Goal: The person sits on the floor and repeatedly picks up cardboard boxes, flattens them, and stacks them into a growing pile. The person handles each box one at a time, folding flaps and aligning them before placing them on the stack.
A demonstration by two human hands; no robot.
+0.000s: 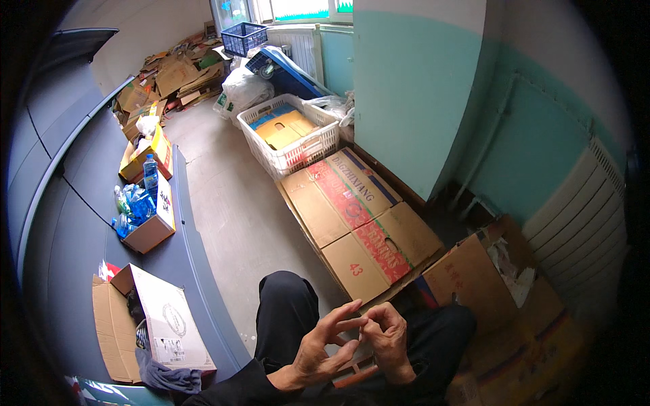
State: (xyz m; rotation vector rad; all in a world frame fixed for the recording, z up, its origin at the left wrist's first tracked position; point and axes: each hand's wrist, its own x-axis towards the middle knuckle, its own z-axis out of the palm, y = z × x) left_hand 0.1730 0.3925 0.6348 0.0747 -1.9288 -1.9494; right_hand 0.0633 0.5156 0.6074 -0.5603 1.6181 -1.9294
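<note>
Above my lap, my left hand (pixel 326 341) has its fingers spread, and no object shows in it. My right hand (pixel 387 335) meets it there, thumb and fingertips drawn together around the tip of one left finger. Whether something small sits between those fingertips cannot be made out. Just beyond both hands lies a flattened banana carton (pixel 337 243) with a red printed band. My dark-trousered knees (pixel 287 299) frame the hands. Beneath them a reddish-brown slatted frame (pixel 358 373) is partly visible.
Along the left are an opened white carton (pixel 170 314) with a grey cloth (pixel 170 373), and a box (pixel 152 231) of plastic bottles. Ahead stands a white plastic crate (pixel 289 165) holding cardboard. Piled cardboard (pixel 177 73) fills the far corner. More cartons (pixel 472 274) lean at right by a radiator (pixel 574 188).
</note>
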